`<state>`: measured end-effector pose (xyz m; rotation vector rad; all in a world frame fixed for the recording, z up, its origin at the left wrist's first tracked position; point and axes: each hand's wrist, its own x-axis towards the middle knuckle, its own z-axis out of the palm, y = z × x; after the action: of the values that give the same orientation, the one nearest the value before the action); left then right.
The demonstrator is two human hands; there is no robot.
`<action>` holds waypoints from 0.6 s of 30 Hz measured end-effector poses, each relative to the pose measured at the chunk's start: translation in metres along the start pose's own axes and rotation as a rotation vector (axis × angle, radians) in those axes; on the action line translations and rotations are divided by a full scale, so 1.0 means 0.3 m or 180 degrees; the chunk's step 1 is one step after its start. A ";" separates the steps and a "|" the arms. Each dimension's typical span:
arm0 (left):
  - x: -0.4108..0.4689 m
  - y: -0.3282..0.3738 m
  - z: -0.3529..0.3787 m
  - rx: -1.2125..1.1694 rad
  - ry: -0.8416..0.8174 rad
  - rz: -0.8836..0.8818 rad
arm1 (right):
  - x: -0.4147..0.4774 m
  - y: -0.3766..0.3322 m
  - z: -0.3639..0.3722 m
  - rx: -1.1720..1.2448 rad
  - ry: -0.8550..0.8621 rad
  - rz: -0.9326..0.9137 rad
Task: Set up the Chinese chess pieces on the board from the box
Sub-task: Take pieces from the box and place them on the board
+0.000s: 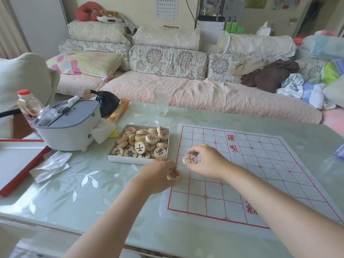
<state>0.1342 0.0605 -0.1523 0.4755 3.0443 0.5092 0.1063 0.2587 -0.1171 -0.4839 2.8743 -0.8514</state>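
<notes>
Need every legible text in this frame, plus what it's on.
"士", black: middle piece in the box.
"馬", black: front-right box piece.
"卒", black: front-left box piece.
Probably "士" inverted: upper red piece, pinched by the right hand.
Lower red piece in the left hand: half covered, unreadable.
Board river script: stylised, unsure.
Wall calendar: too small.

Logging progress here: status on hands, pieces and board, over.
Left hand grips a red piece at the board edge. Right hand pinches a second red piece over the board. Box mostly full, path clear.
</notes>
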 end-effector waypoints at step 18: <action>0.043 -0.266 -0.153 -0.0085 0.1076 -0.0768 | 0.225 -0.037 0.049 -0.0210 -0.0400 -0.0066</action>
<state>0.0953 -0.0218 -0.1340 0.0161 3.3403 0.6771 0.0485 0.2200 -0.1240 -0.5541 2.7939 -0.7040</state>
